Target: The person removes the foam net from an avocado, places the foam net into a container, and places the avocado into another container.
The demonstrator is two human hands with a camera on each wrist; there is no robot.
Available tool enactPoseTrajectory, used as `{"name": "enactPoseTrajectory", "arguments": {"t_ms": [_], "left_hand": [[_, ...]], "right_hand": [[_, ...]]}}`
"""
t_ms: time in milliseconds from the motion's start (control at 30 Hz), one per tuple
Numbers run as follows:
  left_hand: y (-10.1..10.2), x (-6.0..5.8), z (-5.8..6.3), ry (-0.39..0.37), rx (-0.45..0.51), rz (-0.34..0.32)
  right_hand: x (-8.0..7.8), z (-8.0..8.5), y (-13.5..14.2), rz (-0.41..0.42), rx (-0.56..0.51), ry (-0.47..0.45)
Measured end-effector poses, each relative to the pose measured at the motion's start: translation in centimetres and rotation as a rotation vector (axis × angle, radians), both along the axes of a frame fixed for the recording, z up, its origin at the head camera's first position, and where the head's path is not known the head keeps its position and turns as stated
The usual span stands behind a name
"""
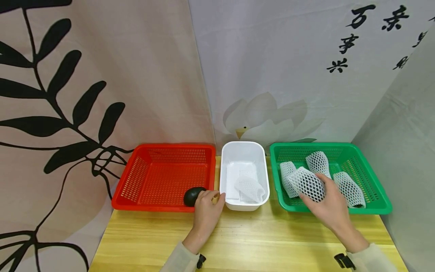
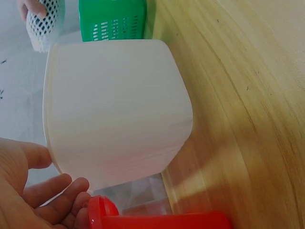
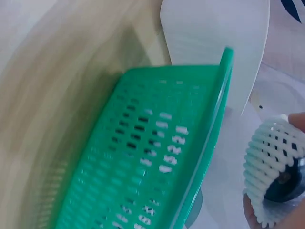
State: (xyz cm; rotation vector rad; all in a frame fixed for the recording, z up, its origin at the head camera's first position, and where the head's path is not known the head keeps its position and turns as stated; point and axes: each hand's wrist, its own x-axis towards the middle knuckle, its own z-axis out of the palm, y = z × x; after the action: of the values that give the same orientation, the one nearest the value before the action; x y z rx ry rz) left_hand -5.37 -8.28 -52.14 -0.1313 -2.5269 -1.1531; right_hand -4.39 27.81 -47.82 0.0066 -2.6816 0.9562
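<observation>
In the head view my right hand point(image 1: 327, 206) grips an avocado in a white foam net sleeve point(image 1: 307, 184) above the green basket point(image 1: 374, 189). The right wrist view shows the fruit's dark end point(image 3: 285, 183) inside the netting. More net-sleeved pieces, such as this one point(image 1: 350, 189), lie in that basket. My left hand point(image 1: 207, 213) pinches the left rim of the white plastic tub point(image 1: 244, 207), thumb at the edge and fingers against the outer wall point(image 2: 119, 95). Beside its fingers, a bare dark avocado point(image 1: 193, 196) lies in the red basket point(image 1: 153, 208).
Inside the white tub lies an empty-looking foam net point(image 1: 249, 188). The tub stands between the two baskets on a wooden table point(image 1: 265, 241). Printed cloth point(image 1: 163, 75) hangs behind, and a pale cloth wall point(image 1: 404, 132) rises at the right.
</observation>
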Motion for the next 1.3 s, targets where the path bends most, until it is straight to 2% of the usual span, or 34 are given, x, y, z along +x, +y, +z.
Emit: {"name": "enactPoseTrajectory", "arguments": {"t_ms": [400,600,1000,1300], "left_hand": [[0.0,0.0,-0.1,0.015,0.005,-0.003],[0.0,0.0,-0.1,0.014,-0.002,-0.004],[-0.4,0.3,-0.3,0.057,-0.013,-0.016],[-0.9,0.9,-0.2,0.119,-0.013,-0.026]], "right_hand": [[1.8,-1.1,-2.0,0.028,-0.051,-0.006],[2.5,-1.7,-2.7,0.052,-0.083,0.045],[3.8,-3.5,-4.5,0.156,-0.125,0.178],[4.3,-4.3,-5.1,0.284,-0.195,0.274]]}}
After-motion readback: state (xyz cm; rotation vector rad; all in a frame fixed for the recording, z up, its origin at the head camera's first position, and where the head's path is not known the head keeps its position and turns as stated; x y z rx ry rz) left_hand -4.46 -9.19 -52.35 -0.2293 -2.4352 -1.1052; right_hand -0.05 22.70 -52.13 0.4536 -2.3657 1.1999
